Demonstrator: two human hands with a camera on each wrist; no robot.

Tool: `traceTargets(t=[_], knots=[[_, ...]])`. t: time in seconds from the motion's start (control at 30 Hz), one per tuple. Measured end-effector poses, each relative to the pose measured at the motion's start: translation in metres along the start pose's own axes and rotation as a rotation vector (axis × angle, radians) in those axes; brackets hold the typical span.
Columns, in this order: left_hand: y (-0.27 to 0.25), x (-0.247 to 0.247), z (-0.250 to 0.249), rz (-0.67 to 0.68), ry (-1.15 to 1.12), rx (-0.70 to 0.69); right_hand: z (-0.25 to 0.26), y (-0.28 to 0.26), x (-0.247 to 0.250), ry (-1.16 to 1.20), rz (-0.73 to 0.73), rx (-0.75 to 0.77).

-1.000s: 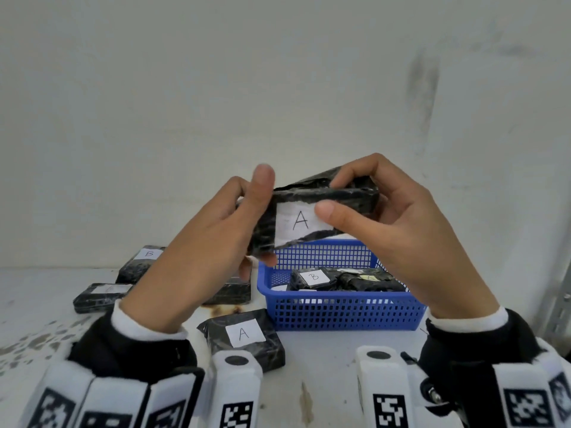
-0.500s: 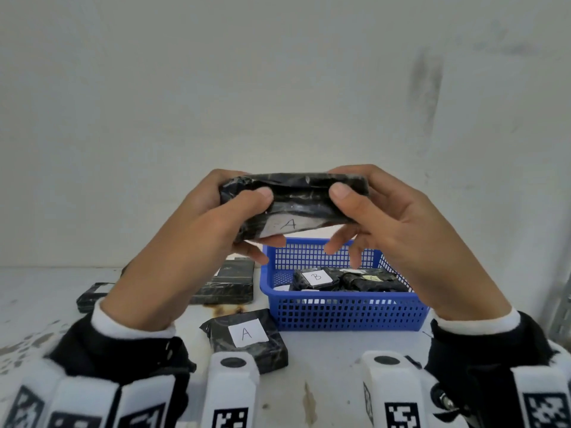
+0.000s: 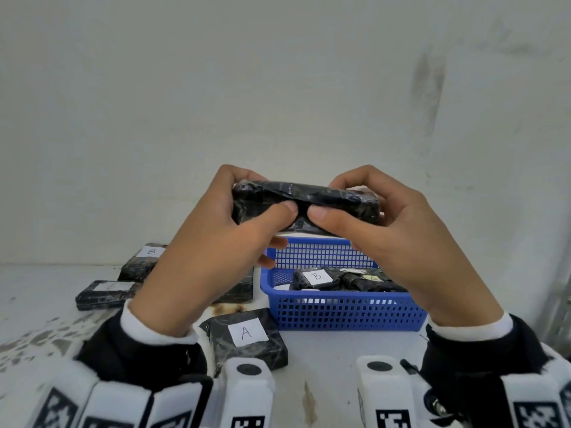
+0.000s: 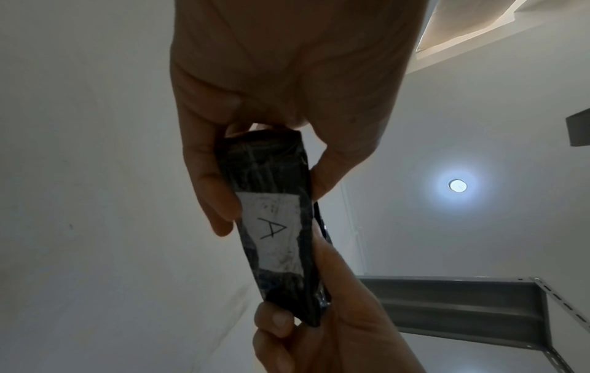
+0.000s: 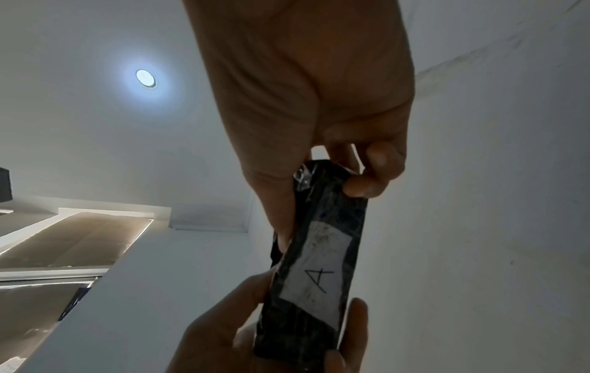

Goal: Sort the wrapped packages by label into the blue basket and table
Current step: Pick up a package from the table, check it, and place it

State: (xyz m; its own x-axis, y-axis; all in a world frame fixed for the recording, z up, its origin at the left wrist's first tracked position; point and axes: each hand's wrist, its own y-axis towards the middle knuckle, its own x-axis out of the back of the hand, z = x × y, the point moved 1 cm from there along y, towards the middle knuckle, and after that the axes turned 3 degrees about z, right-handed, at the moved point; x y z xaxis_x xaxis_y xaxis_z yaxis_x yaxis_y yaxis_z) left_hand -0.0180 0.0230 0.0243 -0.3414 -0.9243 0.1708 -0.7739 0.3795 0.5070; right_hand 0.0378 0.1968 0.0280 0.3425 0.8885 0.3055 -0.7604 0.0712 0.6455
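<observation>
Since a second ago both hands have rolled the held package (image 3: pixel 306 205) so that its white "A" label (image 4: pixel 274 232), which faced the head camera then, now faces down; only the wrist views show it. Both thumbs have slid inward and nearly meet on the near face. The left hand (image 3: pixel 216 242) grips the package's left end, thumb in front and fingers curled behind, and the right hand (image 3: pixel 398 239) grips the right end the same way. The package hangs level in the air, above the far rim of the blue basket (image 3: pixel 340 316).

With the letter read, the step in hand appears to be the placing. To do it well, I judge one hand should take the whole weight before the other lets go, and the package should go down label-up so it stays readable. Which letter belongs where is unclear: a package marked "A" (image 3: pixel 247 335) lies nearest on the table (image 3: pixel 324 366), yet farther back sits one marked "B" (image 3: pixel 145 261), while the basket holds a "B" package (image 3: pixel 315 278) and one with a yellowish label that may read "A" (image 3: pixel 372 278).

Between these, a dark package (image 3: pixel 105 293) with an unreadable label lies at the left, and another is largely hidden behind the left hand. The nearest "A" package and the basket's near wall crowd the free spot on the table.
</observation>
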Motion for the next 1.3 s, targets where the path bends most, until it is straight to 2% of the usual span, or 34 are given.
traceTargets(t=[0.17,0.27,0.37,0.5,0.7,1.0,1.3], knots=[[0.001,0.000,0.002,0.069,0.027,0.094,-0.003,0.002,0.004,0.033,-0.043,0.046],[0.005,0.001,0.004,0.054,-0.104,0.103,-0.004,0.001,0.008,0.050,0.009,0.042],[0.006,0.003,0.002,0.022,-0.154,0.048,-0.003,0.000,0.011,0.173,0.110,0.036],[0.005,0.015,0.002,0.006,-0.196,-0.033,-0.001,0.001,0.009,0.182,0.056,0.006],[0.005,0.024,0.003,0.017,-0.140,-0.104,0.005,-0.002,0.004,0.069,0.050,0.011],[0.001,0.019,-0.001,0.069,-0.028,-0.108,0.006,-0.002,0.002,0.131,0.002,0.064],[-0.001,0.009,-0.001,0.045,0.094,-0.103,0.002,0.000,-0.004,0.011,-0.074,0.079]])
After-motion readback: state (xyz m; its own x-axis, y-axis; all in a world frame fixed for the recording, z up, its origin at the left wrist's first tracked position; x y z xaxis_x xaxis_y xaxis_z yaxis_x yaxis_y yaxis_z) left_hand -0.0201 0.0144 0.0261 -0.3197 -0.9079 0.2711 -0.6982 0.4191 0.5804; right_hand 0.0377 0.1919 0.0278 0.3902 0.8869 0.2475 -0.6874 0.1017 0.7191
